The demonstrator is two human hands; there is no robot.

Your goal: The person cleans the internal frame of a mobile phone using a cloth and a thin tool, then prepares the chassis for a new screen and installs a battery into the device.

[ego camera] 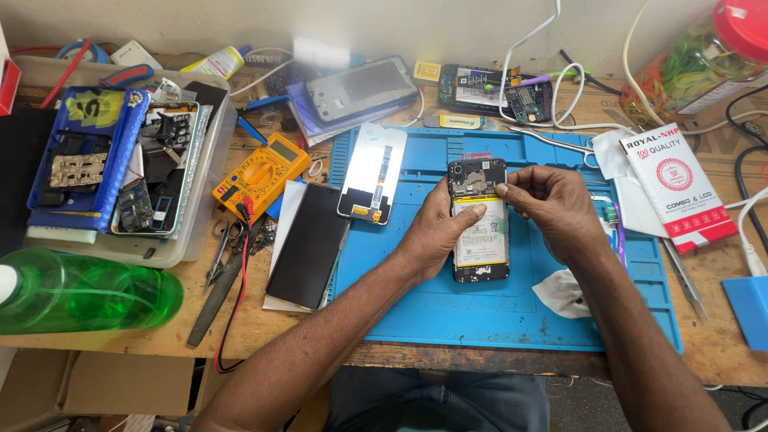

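Observation:
An opened phone (478, 220) lies back-up on the blue work mat (496, 312), its battery and top circuit board exposed. My left hand (436, 228) grips the phone's left edge, thumb resting on the battery. My right hand (552, 208) is closed at the phone's upper right, fingertips pinching at the yellow strip near the battery's top. A loose display panel (374, 172) lies on the mat to the left.
A dark phone screen (308, 244), a yellow multimeter (262, 172) and scissors (222, 252) lie left of the mat. A green bottle (88, 292) and a parts tray (120, 168) sit far left. Tweezers (560, 144), a white box (676, 188) and tissue (564, 292) are right.

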